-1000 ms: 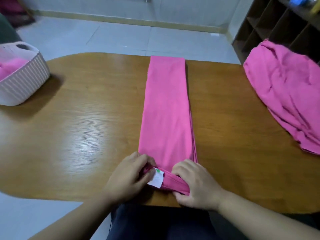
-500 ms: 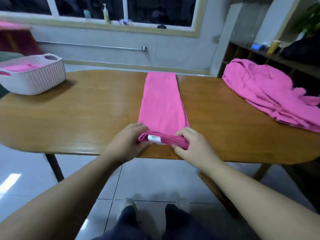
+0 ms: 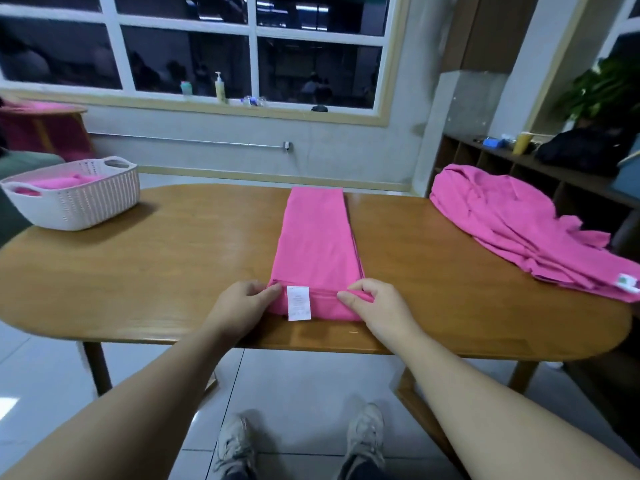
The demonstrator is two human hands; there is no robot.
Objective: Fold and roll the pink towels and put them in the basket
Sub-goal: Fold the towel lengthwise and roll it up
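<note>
While both hands (image 3: 242, 303) (image 3: 377, 303) pinch its rolled end, the pink towel (image 3: 317, 237) lies long — narrow.

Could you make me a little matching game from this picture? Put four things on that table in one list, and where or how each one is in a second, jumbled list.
Things:
1. basket
2. folded towel
3. towel pile
4. label

Places or states:
A. loose heap on the table's right side
B. long strip down the middle, its near end rolled and gripped by both hands
C. far left corner, pink cloth inside
D. white, on the rolled end between the hands

Pairs: 1-C, 2-B, 3-A, 4-D
</note>
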